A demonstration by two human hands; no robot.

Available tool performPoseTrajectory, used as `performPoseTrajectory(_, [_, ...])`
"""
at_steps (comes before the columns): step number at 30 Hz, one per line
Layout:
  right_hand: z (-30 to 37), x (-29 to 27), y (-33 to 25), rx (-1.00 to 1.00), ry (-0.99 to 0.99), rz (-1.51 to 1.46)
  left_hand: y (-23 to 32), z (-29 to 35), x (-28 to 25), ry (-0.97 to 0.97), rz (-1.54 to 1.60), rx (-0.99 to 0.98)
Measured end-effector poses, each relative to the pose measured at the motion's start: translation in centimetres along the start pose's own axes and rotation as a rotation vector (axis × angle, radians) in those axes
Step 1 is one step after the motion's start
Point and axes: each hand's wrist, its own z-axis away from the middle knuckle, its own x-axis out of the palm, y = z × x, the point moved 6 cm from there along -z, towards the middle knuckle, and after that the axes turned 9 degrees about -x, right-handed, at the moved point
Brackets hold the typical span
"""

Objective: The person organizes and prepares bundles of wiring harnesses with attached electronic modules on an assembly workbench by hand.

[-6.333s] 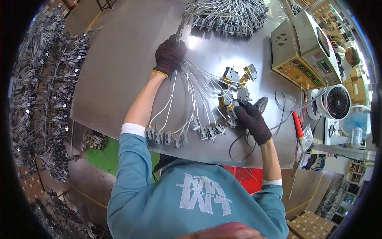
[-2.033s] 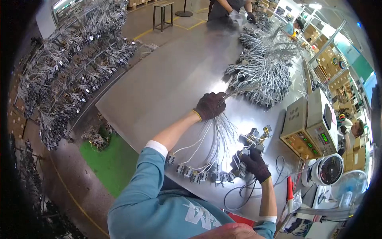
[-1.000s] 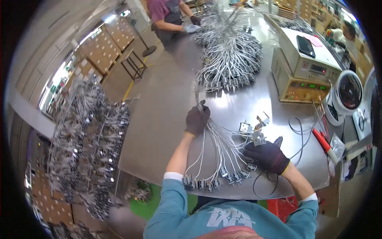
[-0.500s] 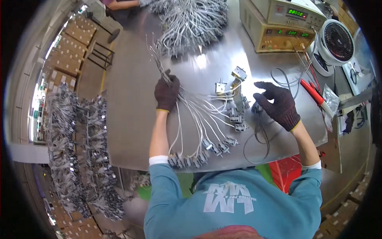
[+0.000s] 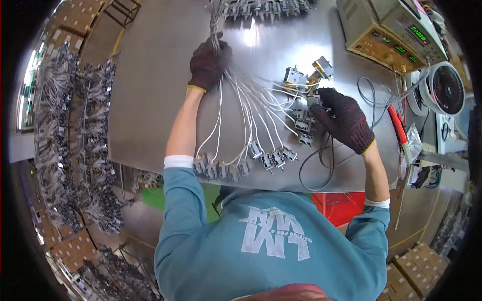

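My left hand (image 5: pixel 211 62), in a dark knit glove, is closed round a bundle of white wires (image 5: pixel 243 95). The wires fan out over the metal table to several small boxy metal parts (image 5: pixel 277 158) with short shafts; their exact kind I cannot tell. My right hand (image 5: pixel 346 120), gloved alike, pinches one small boxy metal part (image 5: pixel 314 100) between thumb and fingers at the right end of the fan. Beyond it lie two parts with yellowish fittings (image 5: pixel 312 80). A dark thin cable (image 5: pixel 331 173) loops on the table below my right hand.
Two stacked bench instruments (image 5: pixel 386 42) stand far right, with a fan (image 5: pixel 446 90) and a red-handled tool (image 5: pixel 397 125) nearby. A pile of similar wired parts (image 5: pixel 268 9) lies at the far edge. Racks of wired parts (image 5: pixel 52 135) stand left of the table (image 5: pixel 145 110).
My right hand has closed on a small boxy metal part, its fingers apart before. The view has shifted, so the pile and instruments sit higher and the wire fan lies farther left.
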Motion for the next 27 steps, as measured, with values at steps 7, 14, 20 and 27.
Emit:
performPoseTrajectory(7, [-2.1, 0.0, -0.3, -0.429, -0.065, 0.482, 0.3, -0.2, -0.6, -0.029, 0.020, 0.028])
performPoseTrajectory(14, [-1.2, 3.0, -0.6, -0.212, -0.106, 0.284, 0.0, -0.6, -0.5, -0.013, -0.102, 0.078])
performPoseTrajectory(20, [-1.6, 2.9, 1.1, -0.137, -0.556, -0.270, 2.0, -0.4, -2.0, -0.097, -0.130, 0.024])
performPoseTrajectory(27, [-2.4, 6.1, 0.9, -0.059, -0.443, 0.014, 1.5, -0.3, -1.4, -0.008, -0.106, 0.158])
